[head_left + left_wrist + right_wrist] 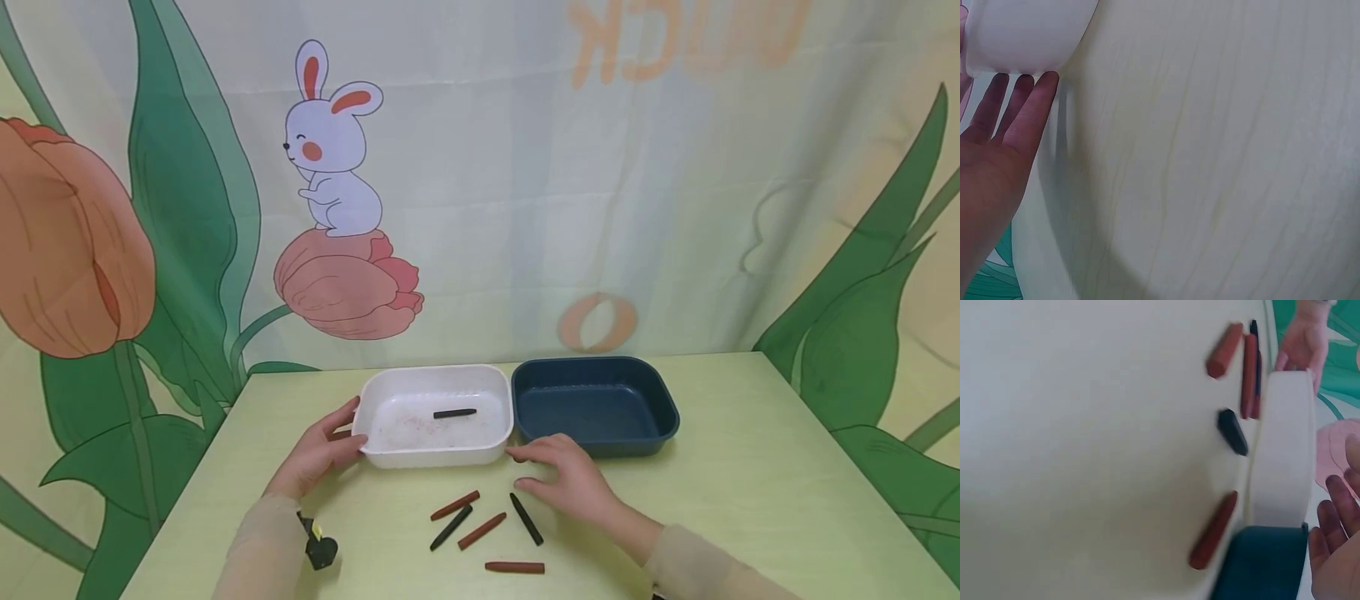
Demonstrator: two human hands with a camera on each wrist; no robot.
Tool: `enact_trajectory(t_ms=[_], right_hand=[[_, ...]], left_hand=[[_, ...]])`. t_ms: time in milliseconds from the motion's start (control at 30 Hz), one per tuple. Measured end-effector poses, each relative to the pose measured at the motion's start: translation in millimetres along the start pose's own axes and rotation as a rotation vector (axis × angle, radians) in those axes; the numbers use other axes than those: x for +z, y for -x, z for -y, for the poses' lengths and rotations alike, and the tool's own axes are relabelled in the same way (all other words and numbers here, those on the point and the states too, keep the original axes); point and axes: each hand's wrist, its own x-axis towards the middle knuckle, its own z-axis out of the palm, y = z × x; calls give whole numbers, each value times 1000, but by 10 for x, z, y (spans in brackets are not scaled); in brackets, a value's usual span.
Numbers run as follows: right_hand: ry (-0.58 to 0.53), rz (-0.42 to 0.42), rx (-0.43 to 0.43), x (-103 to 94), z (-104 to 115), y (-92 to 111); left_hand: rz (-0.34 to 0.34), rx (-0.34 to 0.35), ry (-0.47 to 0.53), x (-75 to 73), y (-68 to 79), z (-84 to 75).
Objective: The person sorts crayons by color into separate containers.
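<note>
A white tray (pixel 432 457) has my left hand (pixel 322 450) at its left end, with thumb and fingers against the corner and side. In the left wrist view the straight fingertips (pixel 1050 78) touch the tray's wall. One black crayon (pixel 454 413) lies inside the tray. My right hand (pixel 562 479) hovers at the front where the two trays meet, fingers stretched out and holding nothing visible. A brown-red crayon (pixel 1213 531) lies beside the dark blue tray (pixel 1266 562) in the right wrist view; the hand mostly hides it in the head view.
Several loose crayons lie on the pale table before the trays, among them a black crayon (pixel 527 518) and a brown-red crayon (pixel 514 567). A small black object (pixel 321 550) sits by the left sleeve. Behind the table hangs a printed curtain (pixel 487 208).
</note>
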Motion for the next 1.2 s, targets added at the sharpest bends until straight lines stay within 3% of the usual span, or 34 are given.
enact_trajectory(t_ms=[267,567,800,1200], right_hand=[[11,-76,-42,107,-7,243],[74,0,106,193,51,454],[165,33,138,235,64,535],[203,64,170,284,69,561]], left_hand=[[-8,-8,5,4,-18,7],[-7,-12,-7,8,-15,1],[-6,-20,-8,-7,-36,20],[-6,-5,-8,-15,-32,31]])
